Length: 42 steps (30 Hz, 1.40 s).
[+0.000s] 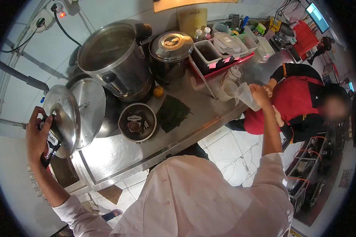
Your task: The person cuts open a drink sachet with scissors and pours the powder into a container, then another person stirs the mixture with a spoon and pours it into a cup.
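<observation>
My left hand is closed around a dark sachet with white lettering, at the far left. Right beside those fingers a steel pot lid stands tilted; whether they also grip it I cannot tell. On the right, my right hand grips a translucent plastic jug, tipped to one side. Close to its mouth, on the counter edge, is a second translucent jug, with a glass jug behind. A steel bowl holding a similar labelled sachet sits on the counter.
A co-worker in red and black stands right, a hand near my right wrist. Along the wall are a large open pot, a lidded pot and several tubs in a red tray. A dark sheet lies on the steel counter.
</observation>
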### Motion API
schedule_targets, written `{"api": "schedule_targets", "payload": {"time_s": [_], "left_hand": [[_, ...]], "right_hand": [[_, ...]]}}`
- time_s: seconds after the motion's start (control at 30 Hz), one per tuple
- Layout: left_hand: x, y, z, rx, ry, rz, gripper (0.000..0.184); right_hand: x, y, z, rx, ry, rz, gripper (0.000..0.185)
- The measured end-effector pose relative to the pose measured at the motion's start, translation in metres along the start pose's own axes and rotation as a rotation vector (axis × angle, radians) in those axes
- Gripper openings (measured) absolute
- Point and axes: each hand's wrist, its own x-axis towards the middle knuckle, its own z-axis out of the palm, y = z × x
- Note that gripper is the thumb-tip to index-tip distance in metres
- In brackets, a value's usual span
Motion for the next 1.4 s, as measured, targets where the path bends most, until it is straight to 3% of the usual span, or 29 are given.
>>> {"api": "schedule_targets", "payload": {"time_s": [0.5, 0.63, 0.73, 0.8, 0.83, 0.9, 1.03, 1.1, 1.2, 1.4], "left_hand": [[-0.003, 0.016, -0.004, 0.033, -0.024, -0.045, 0.017], [-0.003, 0.016, -0.005, 0.006, -0.04, -0.047, 0.018], [-0.002, 0.008, -0.004, -0.005, -0.015, -0.025, 0.018], [-0.003, 0.004, -0.006, -0.013, -0.002, -0.007, 0.018], [-0.005, 0.004, -0.006, -0.021, 0.01, 0.01, 0.017], [-0.008, 0.005, -0.006, -0.068, 0.014, -0.018, 0.017], [-0.011, 0.005, -0.008, -0.107, 0.042, -0.084, 0.016], [-0.011, 0.007, -0.012, -0.087, 0.037, -0.082, 0.016], [-0.008, 0.006, -0.019, 0.003, 0.045, -0.033, 0.017], [-0.006, 0.01, -0.03, -0.076, 0.092, -0.045, 0.017]], "right_hand": [[0.001, -0.02, -0.024, -0.044, -0.12, 0.05, 0.043], [0.0, -0.007, -0.015, -0.004, -0.016, 0.015, 0.045], [-0.002, 0.008, -0.012, 0.081, -0.071, 0.063, 0.044], [-0.014, 0.017, -0.006, 0.383, -0.004, 0.156, 0.042], [-0.02, 0.024, -0.001, 0.384, -0.005, 0.157, 0.042], [-0.031, 0.04, 0.01, 0.68, 0.071, 0.084, 0.042], [-0.074, 0.018, 0.003, 0.903, 0.107, 0.183, 0.04], [-0.094, -0.003, -0.001, 0.878, 0.209, -0.043, 0.033], [-0.106, -0.021, 0.009, 0.967, 0.285, -0.172, 0.024], [-0.109, -0.06, 0.038, 1.156, 0.212, -0.135, 0.024]]}}
